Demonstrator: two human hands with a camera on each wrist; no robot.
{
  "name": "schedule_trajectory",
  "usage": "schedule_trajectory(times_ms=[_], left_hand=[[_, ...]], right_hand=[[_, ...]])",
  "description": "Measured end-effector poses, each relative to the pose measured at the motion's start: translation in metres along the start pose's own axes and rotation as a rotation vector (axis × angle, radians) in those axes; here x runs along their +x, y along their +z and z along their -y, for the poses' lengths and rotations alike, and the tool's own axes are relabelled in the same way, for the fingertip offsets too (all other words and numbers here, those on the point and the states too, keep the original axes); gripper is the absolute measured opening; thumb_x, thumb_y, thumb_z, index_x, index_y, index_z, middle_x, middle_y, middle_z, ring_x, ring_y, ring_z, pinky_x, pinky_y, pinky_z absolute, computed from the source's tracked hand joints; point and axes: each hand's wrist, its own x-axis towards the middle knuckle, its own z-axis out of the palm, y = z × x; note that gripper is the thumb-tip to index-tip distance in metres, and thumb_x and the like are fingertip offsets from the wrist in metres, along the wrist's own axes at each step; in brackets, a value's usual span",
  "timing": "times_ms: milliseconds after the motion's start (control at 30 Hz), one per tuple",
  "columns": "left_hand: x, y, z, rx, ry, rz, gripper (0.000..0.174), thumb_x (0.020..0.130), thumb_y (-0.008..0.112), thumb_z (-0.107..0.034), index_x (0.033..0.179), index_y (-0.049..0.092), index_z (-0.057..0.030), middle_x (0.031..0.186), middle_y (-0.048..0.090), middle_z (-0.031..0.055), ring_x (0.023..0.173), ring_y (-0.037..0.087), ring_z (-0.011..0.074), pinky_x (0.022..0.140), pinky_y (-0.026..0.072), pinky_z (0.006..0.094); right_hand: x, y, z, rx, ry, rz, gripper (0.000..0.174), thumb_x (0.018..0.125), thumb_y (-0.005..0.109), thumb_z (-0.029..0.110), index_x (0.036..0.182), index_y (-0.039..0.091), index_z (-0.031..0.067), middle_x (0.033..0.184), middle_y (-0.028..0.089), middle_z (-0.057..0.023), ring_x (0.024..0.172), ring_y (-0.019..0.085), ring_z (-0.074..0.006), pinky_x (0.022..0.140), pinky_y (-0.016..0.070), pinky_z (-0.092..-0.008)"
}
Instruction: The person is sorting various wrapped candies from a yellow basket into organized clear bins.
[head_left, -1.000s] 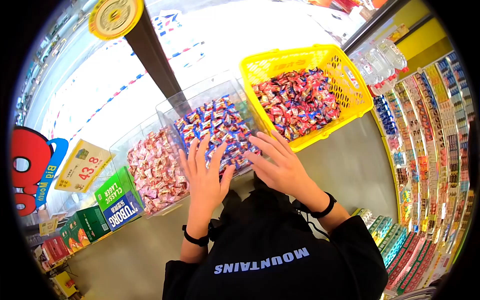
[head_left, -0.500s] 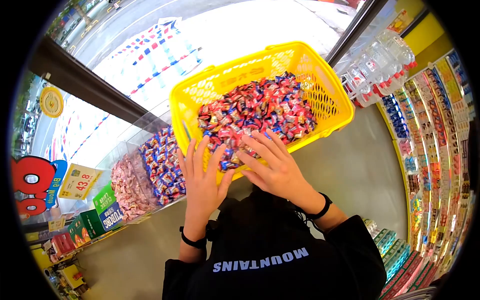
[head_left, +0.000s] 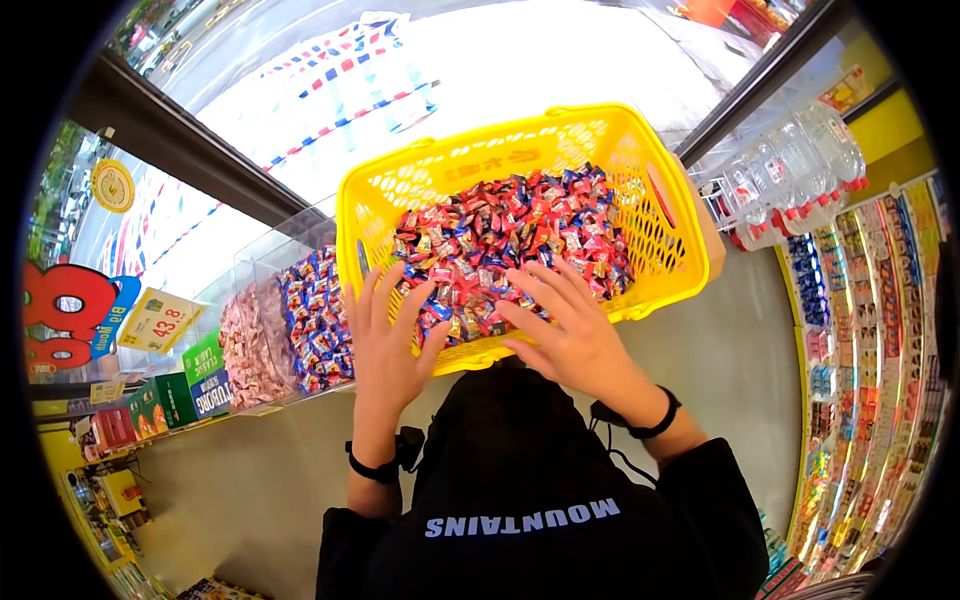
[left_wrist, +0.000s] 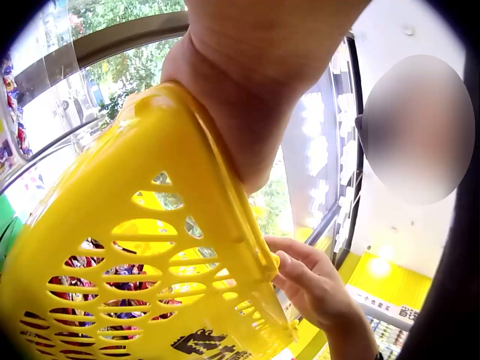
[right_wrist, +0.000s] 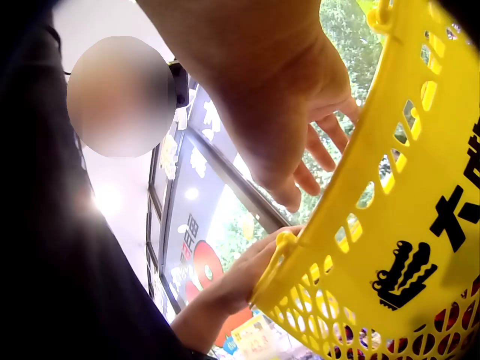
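A yellow perforated basket (head_left: 660, 250) holds many wrapped candies (head_left: 520, 230), mostly red with some dark blue. The left hand (head_left: 387, 345) is over the basket's near left corner, fingers spread and fairly straight. To its right, the right hand (head_left: 575, 335) reaches over the near rim with fingers extended above the candies. In the left wrist view the left hand (left_wrist: 240, 97) lies along the basket rim; the right wrist view has the right hand (right_wrist: 285, 112) beside the rim, fingers loosely extended. Whether the fingertips touch candies cannot be told.
Left of the basket stand clear bins of blue-wrapped candies (head_left: 318, 320) and pink-wrapped candies (head_left: 255, 345), then beer boxes (head_left: 208, 372) and a price sign (head_left: 160, 320). Water bottles (head_left: 790, 170) stand at the right, before product shelves (head_left: 870, 350). Windows are behind.
The head view has shifted, bringing the basket from the right to in front of the body. Both hands, over the blue-wrapped candies a second ago, are now over the basket, fingers still spread.
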Motion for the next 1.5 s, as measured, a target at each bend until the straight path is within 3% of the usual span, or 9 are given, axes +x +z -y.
schedule_trajectory(times_ms=[167,333,433,633,700,967,1267,1433,1500], left_hand=[[0.001,0.002,-0.001,-0.038,-0.003,0.013,0.046,0.093,0.081,-0.029,0.137,0.072,-0.0185,0.159,0.054,0.0127,0.152,0.044,0.0415,0.129,0.0237,0.0664],[0.001,0.002,0.002,-0.042,-0.002,0.003,0.045,0.092,0.082,-0.033,0.134,0.073,-0.0178,0.156,0.056,0.0122,0.151,0.045,0.0406,0.128,0.0246,0.0694],[0.001,0.004,0.004,-0.082,-0.010,-0.026,0.046,0.092,0.082,-0.033,0.134,0.073,-0.0176,0.157,0.055,0.0123,0.152,0.045,0.0402,0.128,0.0240,0.0702],[-0.002,0.003,0.005,-0.109,-0.034,-0.040,0.047,0.093,0.081,-0.034,0.136,0.073,-0.0189,0.157,0.056,0.0123,0.152,0.045,0.0414,0.130,0.0229,0.0669],[-0.003,0.004,0.006,-0.110,-0.036,-0.046,0.046,0.093,0.081,-0.034,0.135,0.073,-0.0188,0.158,0.055,0.0123,0.151,0.045,0.0414,0.130,0.0224,0.0674],[-0.004,0.005,0.006,-0.133,-0.058,-0.069,0.047,0.093,0.081,-0.033,0.136,0.070,-0.0183,0.159,0.054,0.0132,0.152,0.045,0.0408,0.130,0.0209,0.0687],[-0.004,0.004,0.001,-0.151,0.002,-0.089,0.045,0.090,0.085,-0.031,0.132,0.074,-0.0210,0.155,0.059,0.0069,0.152,0.047,0.0355,0.130,0.0201,0.0691],[-0.009,0.000,-0.001,-0.249,0.164,-0.070,0.034,0.086,0.088,-0.025,0.118,0.080,-0.0237,0.145,0.067,-0.0015,0.147,0.054,0.0297,0.130,0.0228,0.0684],[-0.011,-0.001,-0.005,-0.162,0.171,-0.068,0.034,0.086,0.088,-0.023,0.119,0.080,-0.0236,0.145,0.067,-0.0019,0.147,0.054,0.0295,0.130,0.0234,0.0685]], right_hand=[[0.042,-0.027,-0.015,-0.047,-0.131,0.130,0.044,0.086,0.088,0.023,0.127,0.074,0.0135,0.149,0.064,-0.0130,0.139,0.060,-0.0370,0.122,0.0427,-0.0576],[0.112,-0.013,-0.037,-0.065,-0.285,0.305,0.039,0.089,0.081,0.027,0.124,0.077,0.0101,0.133,0.071,-0.0160,0.128,0.067,-0.0366,0.115,0.0491,-0.0491],[0.135,0.029,-0.063,-0.031,-0.163,0.591,0.039,0.091,0.082,0.027,0.127,0.077,0.0125,0.139,0.067,-0.0135,0.132,0.063,-0.0374,0.113,0.0499,-0.0534],[0.137,0.118,-0.116,-0.429,-0.310,0.659,0.030,0.094,0.072,0.023,0.122,0.079,0.0156,0.146,0.062,-0.0137,0.140,0.056,-0.0355,0.113,0.0472,-0.0524],[0.136,0.127,-0.129,-0.524,-0.454,0.553,0.024,0.091,0.069,0.022,0.112,0.081,0.0154,0.144,0.062,-0.0123,0.136,0.057,-0.0334,0.110,0.0473,-0.0490],[0.151,0.097,-0.113,-0.219,-0.325,0.680,0.014,0.087,0.081,0.024,0.093,0.084,0.0121,0.145,0.066,-0.0127,0.139,0.059,-0.0343,0.116,0.0475,-0.0491],[0.112,-0.016,-0.016,-0.014,-0.465,0.345,0.018,0.080,0.085,0.010,0.095,0.077,0.0057,0.145,0.065,-0.0146,0.137,0.062,-0.0383,0.111,0.0528,-0.0539],[0.063,-0.014,0.000,0.021,-0.350,0.138,0.030,0.076,0.088,0.008,0.105,0.081,0.0080,0.141,0.068,-0.0154,0.135,0.064,-0.0394,0.111,0.0533,-0.0555],[0.051,-0.007,0.005,0.070,-0.290,0.050,0.024,0.080,0.086,0.006,0.103,0.080,0.0074,0.140,0.069,-0.0143,0.132,0.066,-0.0364,0.108,0.0546,-0.0519]])
